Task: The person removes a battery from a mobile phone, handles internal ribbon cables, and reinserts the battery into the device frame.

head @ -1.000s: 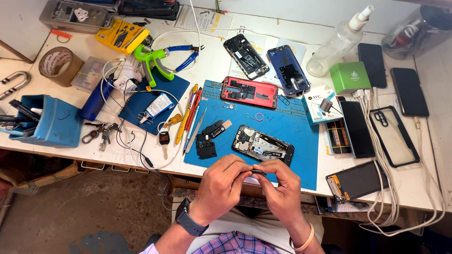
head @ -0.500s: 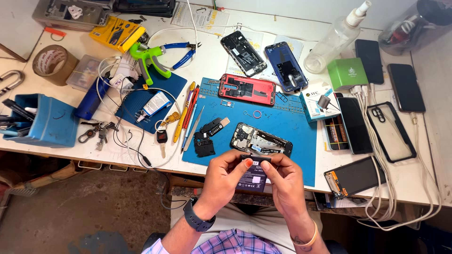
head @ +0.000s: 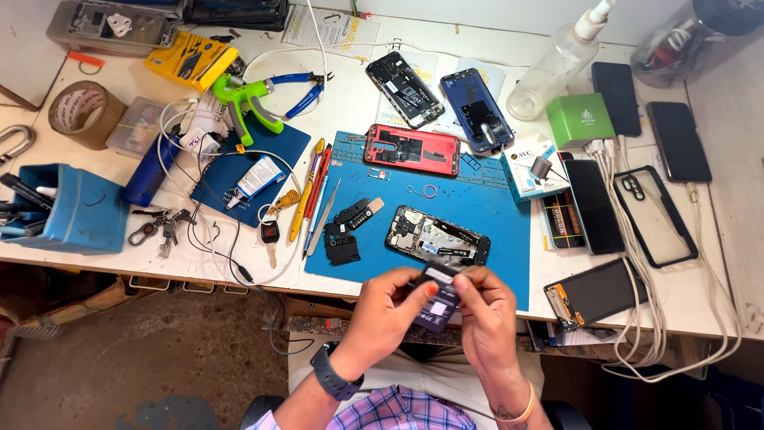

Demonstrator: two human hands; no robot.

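While both of my hands meet at the near edge of the worktop (head: 358, 103), I see the left hand (head: 390, 306) and right hand (head: 481, 306) pinching a small dark phone battery (head: 438, 306) between them, fingers clenched on its edges, held in the air just clear of the blue repair mat (head: 477, 199). Just beyond the battery lies an opened phone (head: 438, 239) on that mat, with a red-framed phone (head: 412, 150) farther back. A dark screen panel (head: 595, 293) sits near the right hand.
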